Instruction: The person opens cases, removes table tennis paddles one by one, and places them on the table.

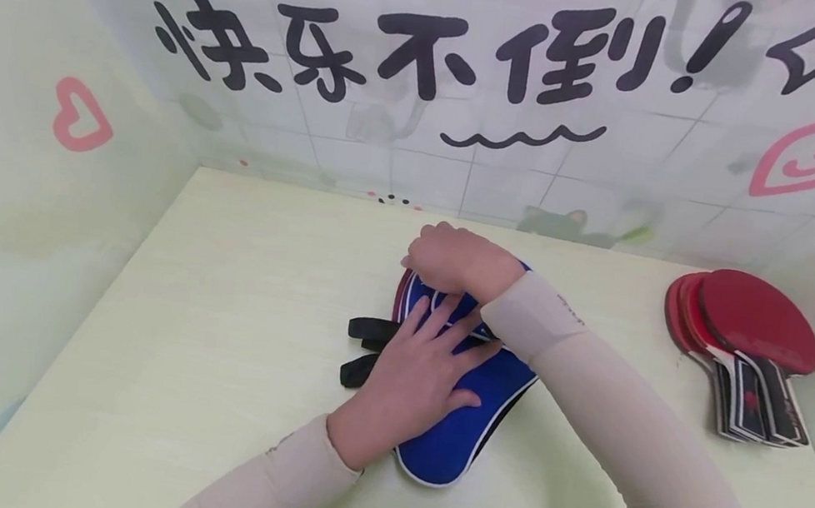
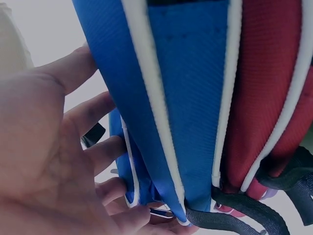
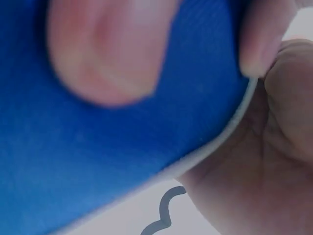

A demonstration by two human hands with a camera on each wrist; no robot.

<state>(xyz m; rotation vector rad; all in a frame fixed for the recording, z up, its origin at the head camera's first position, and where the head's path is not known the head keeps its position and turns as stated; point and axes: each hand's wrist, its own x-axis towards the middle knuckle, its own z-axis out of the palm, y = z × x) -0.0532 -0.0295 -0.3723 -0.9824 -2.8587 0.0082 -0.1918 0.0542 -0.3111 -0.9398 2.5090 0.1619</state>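
Note:
A blue table tennis bat case (image 1: 434, 450) with white piping lies on the table, on top of a dark red one (image 1: 399, 297) whose edge shows at the left. Spread across the blue case is my left hand (image 1: 412, 372), its fingers straight. At the case's far end my right hand (image 1: 456, 258) is curled over the edge, gripping it. The right wrist view shows its fingers (image 3: 110, 54) on the blue fabric, with the piped edge against the palm. In the left wrist view, blue and red layers (image 2: 264, 88) stand side by side, near a small metal zip pull (image 2: 161, 213).
Black straps (image 1: 373, 330) stick out to the left of the cases. Several red table tennis bats (image 1: 758, 319) are stacked at the table's right side, handles toward me. A printed wall (image 1: 419, 155) closes off the table's far edge.

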